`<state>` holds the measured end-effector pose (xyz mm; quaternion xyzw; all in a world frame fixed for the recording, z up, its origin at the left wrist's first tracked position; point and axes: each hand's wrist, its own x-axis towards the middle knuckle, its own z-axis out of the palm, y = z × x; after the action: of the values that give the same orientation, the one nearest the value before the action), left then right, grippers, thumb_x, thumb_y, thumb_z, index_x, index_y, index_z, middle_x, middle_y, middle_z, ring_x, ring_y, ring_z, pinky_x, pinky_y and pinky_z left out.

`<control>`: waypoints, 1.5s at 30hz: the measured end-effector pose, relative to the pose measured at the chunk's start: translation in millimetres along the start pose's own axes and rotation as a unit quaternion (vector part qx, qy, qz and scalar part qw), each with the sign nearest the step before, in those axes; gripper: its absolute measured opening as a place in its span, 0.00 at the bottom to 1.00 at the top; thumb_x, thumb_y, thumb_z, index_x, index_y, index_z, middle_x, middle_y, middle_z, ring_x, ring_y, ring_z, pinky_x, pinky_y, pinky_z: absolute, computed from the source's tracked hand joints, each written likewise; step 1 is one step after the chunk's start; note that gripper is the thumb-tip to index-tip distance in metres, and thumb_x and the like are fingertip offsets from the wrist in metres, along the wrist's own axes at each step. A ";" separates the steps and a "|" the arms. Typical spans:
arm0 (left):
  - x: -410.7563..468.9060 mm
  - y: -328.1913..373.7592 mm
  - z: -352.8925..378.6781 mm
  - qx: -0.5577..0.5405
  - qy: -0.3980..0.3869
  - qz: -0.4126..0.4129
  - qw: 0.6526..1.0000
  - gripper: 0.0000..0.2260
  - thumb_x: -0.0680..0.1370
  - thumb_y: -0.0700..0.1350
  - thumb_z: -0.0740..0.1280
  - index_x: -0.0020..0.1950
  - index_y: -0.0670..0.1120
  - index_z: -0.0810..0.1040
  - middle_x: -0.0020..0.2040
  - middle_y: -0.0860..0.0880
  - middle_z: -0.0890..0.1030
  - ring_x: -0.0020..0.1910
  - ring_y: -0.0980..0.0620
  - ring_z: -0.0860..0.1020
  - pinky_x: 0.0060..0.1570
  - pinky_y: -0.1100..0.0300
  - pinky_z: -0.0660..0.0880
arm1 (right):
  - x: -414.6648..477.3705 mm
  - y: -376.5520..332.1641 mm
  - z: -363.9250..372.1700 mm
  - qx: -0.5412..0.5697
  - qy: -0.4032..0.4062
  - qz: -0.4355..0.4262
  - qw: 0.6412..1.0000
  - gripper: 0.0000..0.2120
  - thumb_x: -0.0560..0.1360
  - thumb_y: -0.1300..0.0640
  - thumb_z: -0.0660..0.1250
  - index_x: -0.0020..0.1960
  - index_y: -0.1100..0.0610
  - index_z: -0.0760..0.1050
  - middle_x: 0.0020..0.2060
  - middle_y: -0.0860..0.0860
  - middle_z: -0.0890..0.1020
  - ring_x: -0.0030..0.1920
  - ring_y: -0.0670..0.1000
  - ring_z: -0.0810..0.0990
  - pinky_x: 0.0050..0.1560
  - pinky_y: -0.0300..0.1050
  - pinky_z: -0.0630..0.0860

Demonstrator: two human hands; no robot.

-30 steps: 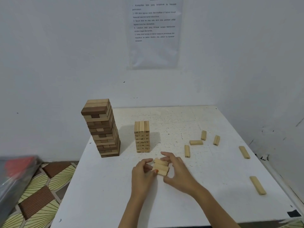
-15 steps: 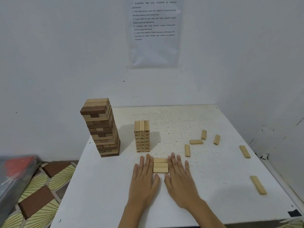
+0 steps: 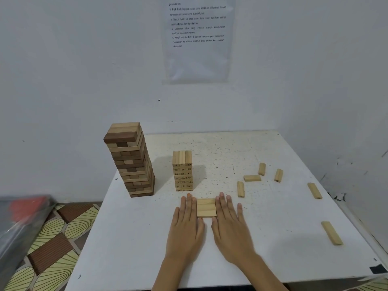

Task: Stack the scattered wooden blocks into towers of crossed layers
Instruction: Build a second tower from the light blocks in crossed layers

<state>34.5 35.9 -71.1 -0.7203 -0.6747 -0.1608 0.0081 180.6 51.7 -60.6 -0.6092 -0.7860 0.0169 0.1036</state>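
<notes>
Three pale blocks [image 3: 206, 207] are laid side by side on the desk [image 3: 126, 238], in front of the small tower [image 3: 182, 171], flanked by the left hand [image 3: 186, 223] and right hand [image 3: 231, 225], both spread flat, fingers straight, touching the layer's ends.

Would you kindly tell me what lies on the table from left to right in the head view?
Brown tower, pale numbered tower, flat block layer, four loose blocks, two right-edge blocks.
</notes>
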 end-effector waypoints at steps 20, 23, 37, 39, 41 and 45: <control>-2.0 -2.2 1.5 0.021 0.011 0.010 1.000 0.26 0.77 0.49 0.54 0.74 0.41 0.67 0.74 0.45 0.68 0.74 0.51 0.59 0.71 0.58 0.48 | 30.8 28.9 -30.0 0.190 -0.009 -0.172 0.967 0.18 0.75 0.46 0.63 0.65 0.46 0.70 0.73 0.43 0.64 0.75 0.42 0.51 0.74 0.39 0.38; -1.2 -2.8 2.5 0.025 0.011 0.010 1.000 0.26 0.77 0.49 0.54 0.73 0.40 0.68 0.74 0.45 0.68 0.76 0.51 0.54 0.71 0.58 0.48 | 39.7 33.8 -31.3 0.173 -0.013 -0.206 0.963 0.15 0.74 0.43 0.64 0.58 0.46 0.74 0.68 0.42 0.71 0.75 0.44 0.56 0.74 0.40 0.40; -1.0 0.0 0.6 0.013 0.008 0.003 1.000 0.26 0.76 0.48 0.54 0.74 0.42 0.67 0.75 0.46 0.67 0.76 0.51 0.52 0.71 0.57 0.49 | 46.4 33.0 -21.8 0.257 -0.019 -0.220 0.941 0.12 0.71 0.46 0.68 0.52 0.50 0.77 0.53 0.43 0.78 0.57 0.42 0.71 0.58 0.32 0.67; -1.3 0.4 -0.3 0.013 0.006 0.001 1.000 0.26 0.76 0.48 0.55 0.74 0.42 0.67 0.75 0.46 0.67 0.76 0.51 0.52 0.71 0.57 0.50 | 44.9 32.6 -20.7 0.272 -0.015 -0.210 0.939 0.12 0.71 0.46 0.68 0.51 0.50 0.77 0.53 0.43 0.76 0.56 0.40 0.70 0.58 0.30 0.66; -1.2 0.6 -1.8 0.008 -0.006 -0.004 1.000 0.26 0.76 0.48 0.55 0.74 0.42 0.67 0.75 0.47 0.67 0.76 0.50 0.54 0.70 0.56 0.51 | 44.7 31.6 -21.1 0.276 -0.009 -0.206 0.939 0.11 0.70 0.47 0.69 0.51 0.50 0.77 0.52 0.42 0.76 0.55 0.41 0.70 0.57 0.32 0.68; -2.3 1.0 -3.5 -0.015 -0.035 -0.008 0.999 0.27 0.76 0.49 0.55 0.75 0.43 0.66 0.75 0.47 0.66 0.76 0.50 0.54 0.70 0.57 0.50 | 46.1 26.8 -24.4 0.292 0.004 -0.192 0.937 0.12 0.68 0.50 0.72 0.50 0.49 0.76 0.48 0.41 0.76 0.52 0.42 0.72 0.53 0.38 0.71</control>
<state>34.6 32.7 -68.1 -0.7199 -0.6782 -0.1451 -0.0275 199.7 100.4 -34.3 -0.3898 -0.8479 0.2234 0.2815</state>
